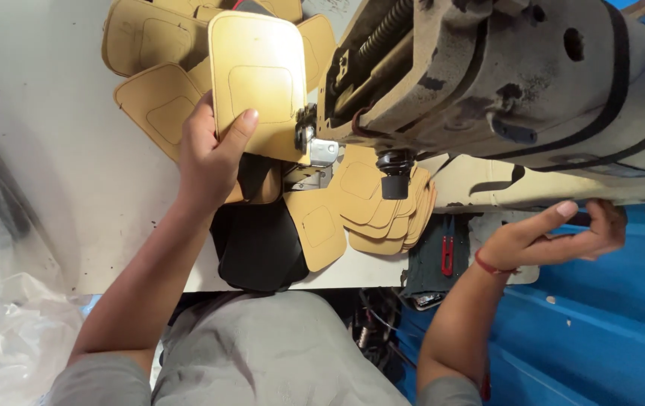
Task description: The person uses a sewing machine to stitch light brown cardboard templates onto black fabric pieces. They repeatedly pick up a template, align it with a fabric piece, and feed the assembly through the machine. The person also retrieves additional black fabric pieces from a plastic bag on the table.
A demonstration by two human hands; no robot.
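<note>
**Mia:** What is closest to us?

**Ben:** A grey shirt (262,353), soft and wrinkly, at six o'clock. Two bare arms go up from it.

**Mia:** What does the left hand (210,154) do?

**Ben:** It holds a tan piece (256,79) by its bottom edge, thumb on the front. The piece is flat and smooth, like leather, with round corners and a stitched square in the middle. It stands up at twelve o'clock, right beside the sewing machine's metal foot (322,150).

**Mia:** And the right hand (555,237)?

**Ben:** It is at three o'clock, under the machine. The fingers are curled narrow around something dark. I cannot tell what it is.

**Mia:** What lies between the hands?

**Ben:** A black cloth (258,244), a stack of tan pieces (386,218) fanned out like cards, and little red snips (447,254) on a dark pad.

**Mia:** And farther off?

**Ben:** More tan pieces (153,68) lie on the pale table (44,135) at eleven o'clock. The big sewing machine (503,75) is beige, scratched and dirty. Crinkly clear plastic (7,301) sits at eight o'clock.
</note>
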